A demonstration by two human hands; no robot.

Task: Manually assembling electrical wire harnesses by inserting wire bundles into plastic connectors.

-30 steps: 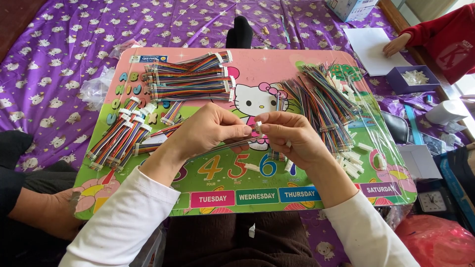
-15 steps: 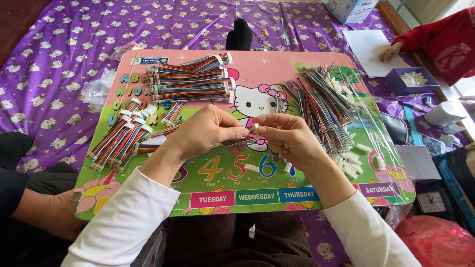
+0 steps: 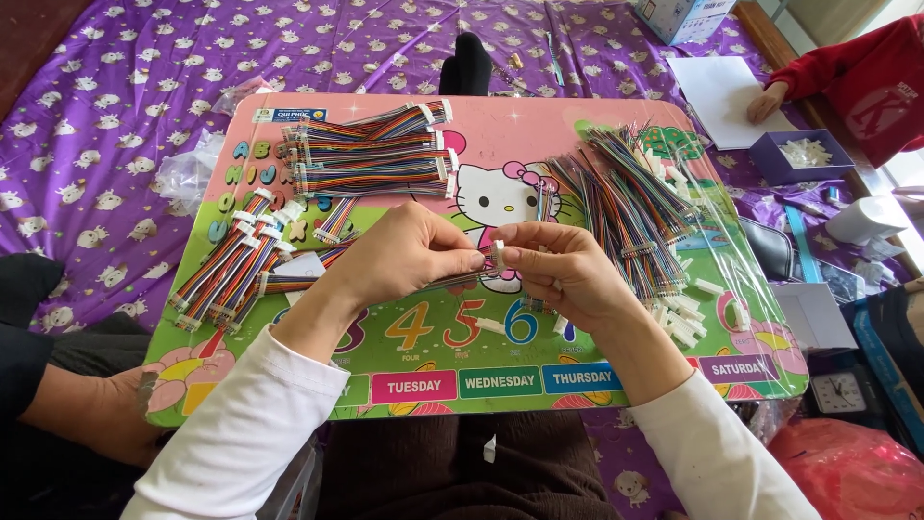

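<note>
White connector point(image 3: 498, 253) pinched between left hand point(image 3: 409, 255) and right hand point(image 3: 563, 270) — mid-table point(image 3: 577, 380), edges distant.

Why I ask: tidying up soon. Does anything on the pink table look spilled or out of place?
Mostly orderly. Small white connectors lie scattered loose on the pink table beside the right-hand pile of ribbon cables, some on a clear plastic sheet. The left hand and right hand pinch one white connector.

A single head-worn camera looks steeply down and forward from close above the pink cartoon-printed lap table point(image 3: 539, 116), with purple patterned cloth point(image 3: 144, 87) filling the frame beyond.
</note>
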